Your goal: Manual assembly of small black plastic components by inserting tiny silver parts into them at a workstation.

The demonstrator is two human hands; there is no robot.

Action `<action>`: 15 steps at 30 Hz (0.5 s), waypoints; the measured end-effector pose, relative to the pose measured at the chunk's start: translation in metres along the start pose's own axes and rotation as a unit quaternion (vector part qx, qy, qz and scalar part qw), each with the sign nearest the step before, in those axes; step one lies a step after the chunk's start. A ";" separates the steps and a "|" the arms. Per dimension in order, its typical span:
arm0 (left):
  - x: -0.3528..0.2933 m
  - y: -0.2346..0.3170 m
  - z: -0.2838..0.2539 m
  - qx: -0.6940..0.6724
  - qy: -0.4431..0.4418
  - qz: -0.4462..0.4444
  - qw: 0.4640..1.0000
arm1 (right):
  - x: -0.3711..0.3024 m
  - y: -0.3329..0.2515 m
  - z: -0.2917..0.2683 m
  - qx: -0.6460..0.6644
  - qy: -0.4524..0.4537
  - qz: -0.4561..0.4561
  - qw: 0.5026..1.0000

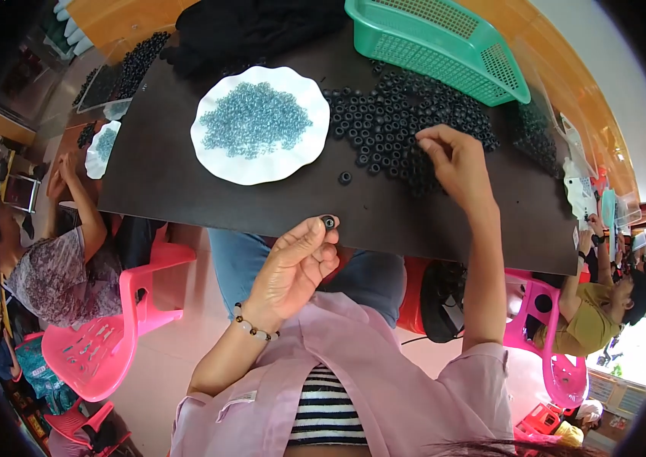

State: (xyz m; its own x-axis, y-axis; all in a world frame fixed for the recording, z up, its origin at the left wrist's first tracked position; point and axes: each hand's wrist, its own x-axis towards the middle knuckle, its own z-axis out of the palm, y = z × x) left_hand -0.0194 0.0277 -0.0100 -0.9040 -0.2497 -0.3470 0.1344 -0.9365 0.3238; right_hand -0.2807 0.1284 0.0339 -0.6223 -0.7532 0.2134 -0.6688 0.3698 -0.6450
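My left hand (298, 263) is raised at the table's near edge, pinching a small black ring-shaped part (328, 222) between thumb and forefinger, its hole facing up. My right hand (456, 164) reaches over a heap of similar black rings (384, 122), thumb and forefinger drawn together; whatever may be between them is too small to make out. One loose black ring (345, 178) lies apart from the heap, on the near side. Left of the heap, a white wavy-edged plate (260, 177) holds a mound of small clear bluish rings (256, 120).
Behind the heap stands a green plastic basket (445, 49) on the dark table (178, 199). Black cloth (254, 30) lies at the back. People sit on both sides by pink chairs (128, 327); more black parts (140, 65) lie far left.
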 end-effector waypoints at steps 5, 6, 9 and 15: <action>0.004 0.003 -0.001 -0.025 0.003 -0.021 0.999 | 0.045 0.028 -0.010 -0.067 0.002 -0.013 0.998; 0.004 0.003 -0.001 -0.025 0.000 -0.021 0.999 | 0.053 0.031 -0.011 -0.070 0.004 -0.015 0.997; 0.003 0.004 0.000 -0.016 0.010 -0.020 1.000 | 0.074 0.036 -0.011 -0.100 0.016 -0.022 0.995; 0.004 0.003 -0.003 0.000 -0.008 -0.016 1.000 | 0.102 0.041 0.005 -0.088 -0.060 -0.005 0.994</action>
State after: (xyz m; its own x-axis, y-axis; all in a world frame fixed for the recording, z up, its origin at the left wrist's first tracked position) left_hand -0.0218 0.0235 -0.0128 -0.9140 -0.2161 -0.3435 0.1059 -0.9441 0.3122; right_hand -0.3696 0.0638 0.0260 -0.5698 -0.8125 0.1234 -0.7415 0.4435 -0.5034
